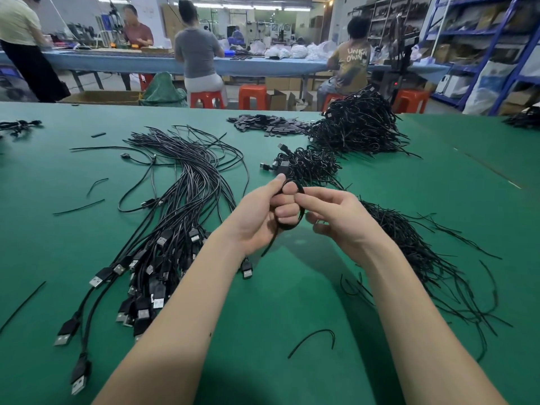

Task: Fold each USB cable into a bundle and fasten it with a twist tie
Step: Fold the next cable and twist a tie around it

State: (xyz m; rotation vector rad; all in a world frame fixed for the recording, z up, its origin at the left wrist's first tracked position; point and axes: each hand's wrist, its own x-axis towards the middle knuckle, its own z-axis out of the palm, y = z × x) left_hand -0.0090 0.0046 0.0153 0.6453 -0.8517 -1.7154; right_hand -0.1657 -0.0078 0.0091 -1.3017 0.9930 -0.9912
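Observation:
A black USB cable (292,225) is coiled in a small loop above the green table (292,287). My left hand (263,211) grips the loop, fingers curled through it and thumb on top. My right hand (333,213) pinches the loop's right side between thumb and forefinger. The cable's free end hangs down to a USB plug (247,270) lying on the table. A heap of loose unfolded cables (175,206) lies to the left. Thin black twist ties (423,252) spread out to the right.
A small pile of bundled cables (309,165) sits just beyond my hands, a bigger pile (356,127) behind it, next to flat black pieces (268,124). Stray ties (314,340) lie near my forearms. Several people work at a far blue table, with orange stools and shelves around.

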